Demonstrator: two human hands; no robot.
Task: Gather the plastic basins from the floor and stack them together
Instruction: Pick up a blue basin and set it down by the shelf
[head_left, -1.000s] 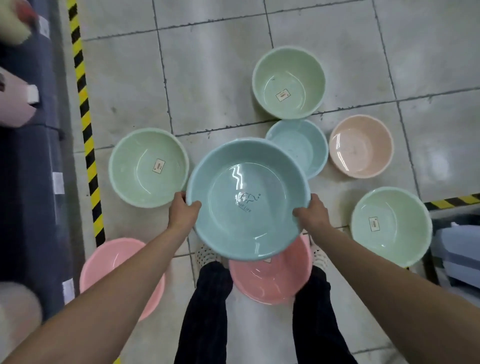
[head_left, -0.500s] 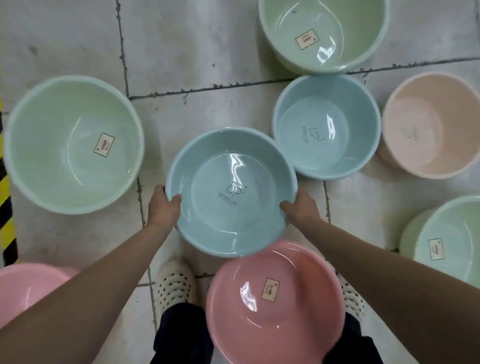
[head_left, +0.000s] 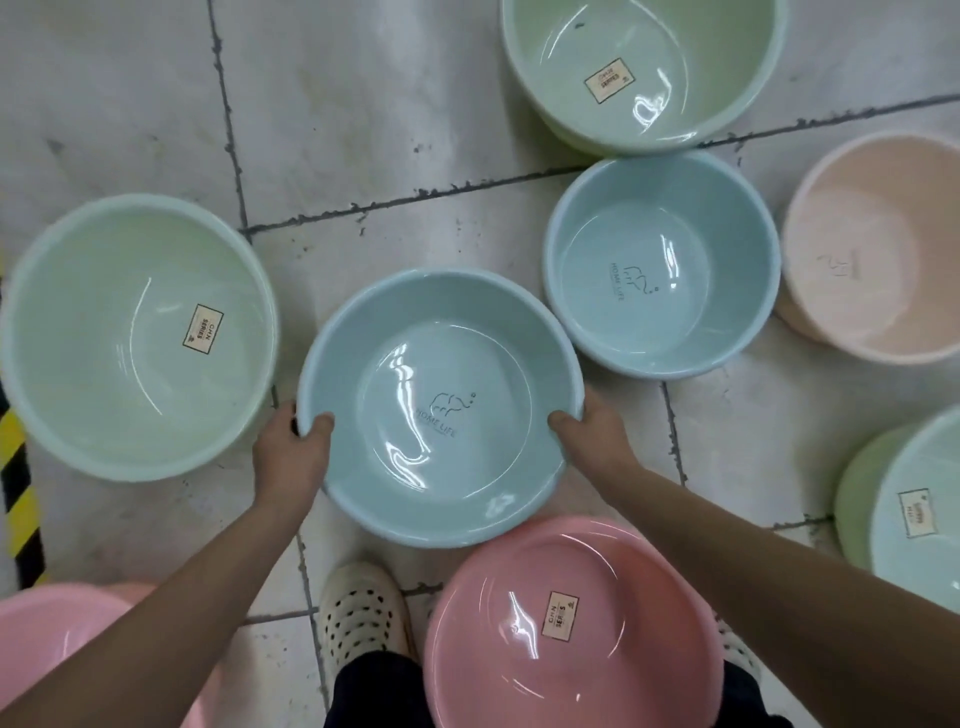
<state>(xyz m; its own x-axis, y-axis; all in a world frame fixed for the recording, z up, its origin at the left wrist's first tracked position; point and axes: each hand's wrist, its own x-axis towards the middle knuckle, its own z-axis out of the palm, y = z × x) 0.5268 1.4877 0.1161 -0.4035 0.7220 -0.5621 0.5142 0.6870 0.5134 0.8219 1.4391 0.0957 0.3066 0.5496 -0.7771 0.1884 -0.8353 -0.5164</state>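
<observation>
I hold a wide light-blue basin (head_left: 441, 410) by its rim, my left hand (head_left: 291, 452) on its left edge and my right hand (head_left: 597, 431) on its right edge. A smaller blue basin (head_left: 662, 265) sits on the floor just beyond it to the right. Around them on the floor lie a green basin (head_left: 135, 338) at left, a green basin (head_left: 644, 67) at the top, a beige basin (head_left: 878, 249) at right, a green basin (head_left: 914, 509) at the right edge, a pink basin (head_left: 571, 623) between my feet and a pink basin (head_left: 67, 654) at bottom left.
The floor is grey tile with dark grout lines. A yellow-and-black hazard stripe (head_left: 18, 493) runs along the left edge. My cream perforated shoe (head_left: 363, 608) stands just below the held basin.
The view has dropped closer to the floor. The held blue basin has come down and sits left of the smaller blue basin, above the pink one. Both hands keep their grip.
</observation>
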